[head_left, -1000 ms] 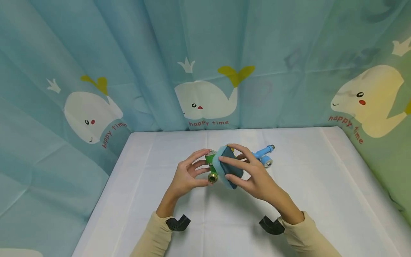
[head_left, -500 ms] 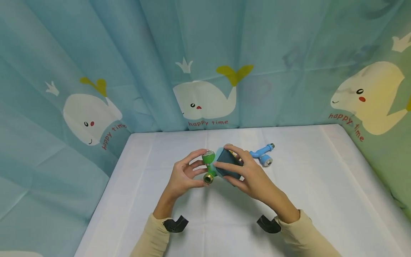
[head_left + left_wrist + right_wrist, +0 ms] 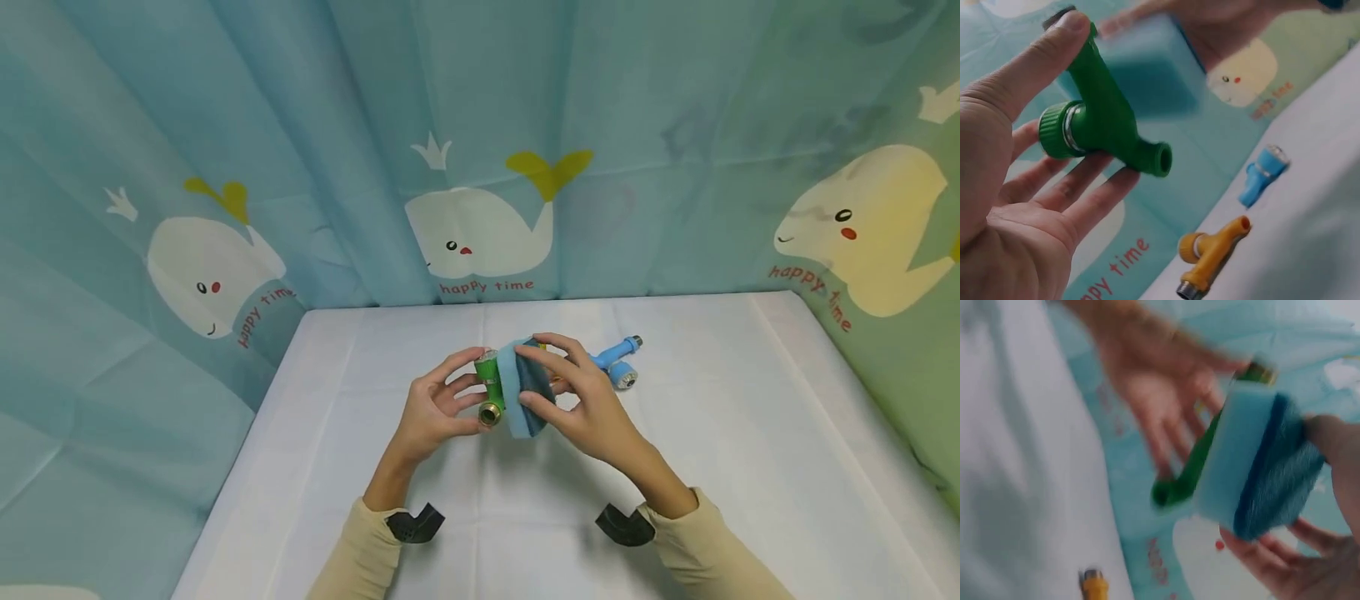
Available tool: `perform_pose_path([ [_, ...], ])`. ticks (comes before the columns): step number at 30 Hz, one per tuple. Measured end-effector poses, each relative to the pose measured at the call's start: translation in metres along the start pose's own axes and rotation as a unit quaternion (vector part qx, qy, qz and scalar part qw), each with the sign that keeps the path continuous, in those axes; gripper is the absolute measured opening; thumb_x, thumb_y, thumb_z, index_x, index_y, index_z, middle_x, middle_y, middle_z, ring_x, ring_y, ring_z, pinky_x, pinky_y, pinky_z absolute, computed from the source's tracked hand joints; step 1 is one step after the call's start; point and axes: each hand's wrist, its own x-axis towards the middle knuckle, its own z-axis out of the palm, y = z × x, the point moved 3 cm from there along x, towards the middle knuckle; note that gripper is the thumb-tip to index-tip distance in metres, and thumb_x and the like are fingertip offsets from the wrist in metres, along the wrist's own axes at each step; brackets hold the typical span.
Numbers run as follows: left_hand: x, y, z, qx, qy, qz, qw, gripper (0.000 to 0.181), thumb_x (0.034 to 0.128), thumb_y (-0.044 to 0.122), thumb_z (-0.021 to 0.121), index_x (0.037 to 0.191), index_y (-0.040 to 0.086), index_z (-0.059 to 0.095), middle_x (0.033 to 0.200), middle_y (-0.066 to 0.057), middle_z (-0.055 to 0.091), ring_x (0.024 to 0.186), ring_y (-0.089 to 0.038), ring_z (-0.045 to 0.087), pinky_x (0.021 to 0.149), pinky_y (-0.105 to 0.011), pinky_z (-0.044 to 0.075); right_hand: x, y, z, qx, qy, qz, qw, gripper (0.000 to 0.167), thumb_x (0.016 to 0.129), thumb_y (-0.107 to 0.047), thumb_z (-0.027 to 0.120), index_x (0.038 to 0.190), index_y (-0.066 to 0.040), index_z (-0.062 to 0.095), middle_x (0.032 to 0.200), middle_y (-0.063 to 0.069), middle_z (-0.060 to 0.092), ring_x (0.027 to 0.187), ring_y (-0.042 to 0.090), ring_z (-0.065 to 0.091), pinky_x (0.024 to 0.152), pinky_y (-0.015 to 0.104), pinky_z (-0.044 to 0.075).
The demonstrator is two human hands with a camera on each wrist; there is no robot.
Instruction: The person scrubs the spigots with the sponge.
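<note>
My left hand (image 3: 431, 408) holds a green plastic tap (image 3: 1107, 106) above the table, thumb at its threaded end and fingers along the opposite side. The brass threaded end (image 3: 491, 414) faces the head camera. My right hand (image 3: 600, 408) grips a two-layer sponge (image 3: 1235, 456), light blue foam with a darker blue scouring layer. The foam side is turned toward the tap, right beside it; whether they touch I cannot tell. In the right wrist view the sponge hides part of the tap.
On the white-covered table (image 3: 360, 500) behind my right hand lies a blue tap (image 3: 623, 375). Near it is a yellow-orange tap (image 3: 1215, 250), mostly hidden by my right hand in the head view. A whale-print curtain (image 3: 300, 167) borders the table.
The sponge swings left across the tap, then back right, tilting so that its foam edge shows again. The tap turns slightly in my left hand, which keeps its hold.
</note>
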Motion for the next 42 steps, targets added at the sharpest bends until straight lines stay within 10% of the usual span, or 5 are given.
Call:
perform_pose_path([
  [18,0.000,0.003,-0.003,-0.010,0.038,-0.001,0.9992,0.093,0.0758,0.008,0.092,0.150,-0.012,0.039,0.151,-0.023,0.043,0.121,-0.027,0.062,0.095,-0.042,0.058,0.002,0.001,0.007,-0.006,-0.027,-0.022,0.9994,0.057,0.090,-0.015,0.081,0.143,-0.020,0.061,0.152,0.012,0.045,0.104,0.022,0.063,0.073,0.034,0.060],
  [32,-0.005,0.001,-0.009,-0.041,0.079,-0.032,0.9955,0.094,0.0808,0.013,0.090,0.152,-0.014,0.035,0.151,-0.022,0.038,0.118,-0.023,0.063,0.084,-0.023,0.060,-0.013,0.030,-0.013,-0.059,-0.016,0.044,0.9972,0.057,0.089,-0.015,0.083,0.142,-0.021,0.062,0.149,0.016,0.047,0.094,0.021,0.068,0.068,0.031,0.062],
  [42,-0.007,-0.009,-0.009,0.003,0.084,-0.032,0.9959,0.082,0.0931,0.037,0.074,0.152,-0.009,0.039,0.154,-0.028,0.038,0.127,-0.025,0.060,0.095,-0.045,0.057,-0.021,0.033,-0.019,-0.064,-0.016,0.054,0.9963,0.057,0.089,-0.014,0.082,0.142,-0.019,0.063,0.147,0.019,0.048,0.086,0.018,0.069,0.068,0.031,0.062],
])
